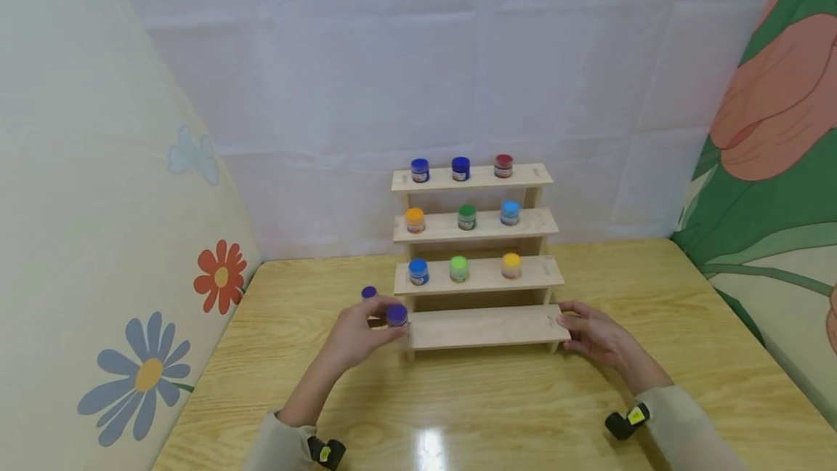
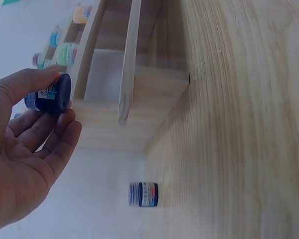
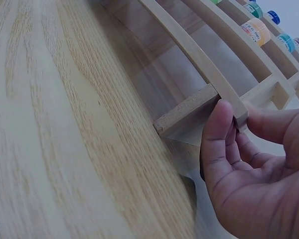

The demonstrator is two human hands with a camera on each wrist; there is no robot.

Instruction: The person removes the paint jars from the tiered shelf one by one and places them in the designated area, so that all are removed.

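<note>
My left hand (image 1: 356, 333) pinches a purple-lidded paint jar (image 1: 397, 315) between thumb and fingers, beside the left end of the lowest shelf. In the left wrist view this jar (image 2: 49, 93) lies tilted in the grip, its label showing. The right end of the bottom board (image 1: 484, 327) of a wooden tiered rack is pinched by my right hand (image 1: 598, 336); in the right wrist view, thumb and fingers clasp the board's corner (image 3: 234, 107). Nothing stands on that lowest board. A second purple-lidded jar (image 2: 144, 194) stands on the table behind my left hand.
The upper three tiers each carry three paint jars: blue (image 1: 418, 272), light green (image 1: 459, 269) and yellow (image 1: 511, 266) on the lowest of these. A white cloth (image 1: 366, 93) hangs behind the wooden table (image 1: 314, 282). Flower-painted panels (image 1: 150, 376) flank both sides.
</note>
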